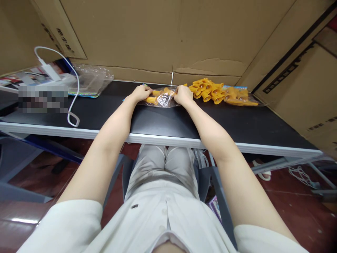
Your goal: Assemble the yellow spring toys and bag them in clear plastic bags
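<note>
A clear plastic bag (162,99) with yellow toy pieces inside lies on the black table (158,121), far side, middle. My left hand (141,93) grips its left end with fingers curled. At the bag's right end my right hand (183,95) is closed on the plastic the same way. A loose heap of yellow toy pieces (207,90) sits just right of my right hand.
Filled bags of yellow pieces (238,96) lie further right. Empty clear bags (91,79) are stacked at the back left, beside a white charger and cable (75,75). Cardboard boxes (168,35) wall the table's back and right side.
</note>
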`<state>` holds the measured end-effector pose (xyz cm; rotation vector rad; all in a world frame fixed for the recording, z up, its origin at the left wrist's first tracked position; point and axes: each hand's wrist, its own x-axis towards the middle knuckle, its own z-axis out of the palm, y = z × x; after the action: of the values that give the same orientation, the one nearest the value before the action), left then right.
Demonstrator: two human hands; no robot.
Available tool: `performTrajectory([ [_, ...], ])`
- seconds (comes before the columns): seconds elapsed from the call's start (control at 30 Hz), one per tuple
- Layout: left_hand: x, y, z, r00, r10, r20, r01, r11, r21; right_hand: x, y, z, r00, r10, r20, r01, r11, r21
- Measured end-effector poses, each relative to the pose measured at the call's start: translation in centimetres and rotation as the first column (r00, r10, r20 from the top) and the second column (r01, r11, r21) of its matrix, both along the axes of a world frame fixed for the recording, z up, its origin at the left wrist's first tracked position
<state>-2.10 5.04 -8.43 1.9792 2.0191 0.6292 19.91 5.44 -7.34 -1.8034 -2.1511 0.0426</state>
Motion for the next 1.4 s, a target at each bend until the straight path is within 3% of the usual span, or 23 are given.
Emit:
performTrajectory([
  [0.33,0.3,-0.1,0.1,1.000,0.007,0.024,-0.007,1.000,0.002,-0.4,-1.2,0.8,1.000,-0.012,0.025,0.013,0.999,-0.053],
  [0.5,0.2,0.6,-0.3,0.974,0.216,0.069,-0.221,0.972,0.075,-0.4,-0.9,0.5,1.000,-0.011,0.023,0.012,0.999,-0.043],
  [0.6,-0.2,1.0,-0.5,0.966,0.244,0.088,-0.248,0.968,0.036,-0.3,-0.3,-0.1,1.000,-0.009,-0.010,0.009,1.000,-0.020],
  [0.7,-0.6,1.2,-0.7,0.972,0.209,0.109,-0.212,0.977,0.021,-0.5,0.7,-0.8,0.985,0.075,-0.157,-0.075,0.997,0.007],
  [0.8,-0.8,1.5,-0.9,0.973,0.201,0.110,-0.207,0.977,0.043,-0.7,1.6,-1.3,0.901,0.171,-0.398,-0.169,0.985,0.039],
  [0.9,-0.9,1.8,-1.1,0.973,0.195,0.120,-0.202,0.978,0.044,-0.8,2.2,-1.6,0.859,0.154,-0.488,-0.145,0.988,0.057],
  [1.1,-1.0,1.9,-1.2,0.967,0.214,0.135,-0.221,0.975,0.036,-0.1,1.5,-0.7,0.973,0.085,-0.214,-0.073,0.995,0.062],
  [1.23,-1.0,1.9,-1.3,0.964,0.207,0.164,-0.218,0.975,0.049,-0.2,0.8,-0.4,0.987,0.107,-0.118,-0.106,0.994,0.017],
  [1.4,-0.9,1.5,-1.2,0.964,0.199,0.178,-0.214,0.974,0.071,-0.2,2.0,-1.8,0.881,0.230,-0.413,-0.258,0.966,-0.012],
])
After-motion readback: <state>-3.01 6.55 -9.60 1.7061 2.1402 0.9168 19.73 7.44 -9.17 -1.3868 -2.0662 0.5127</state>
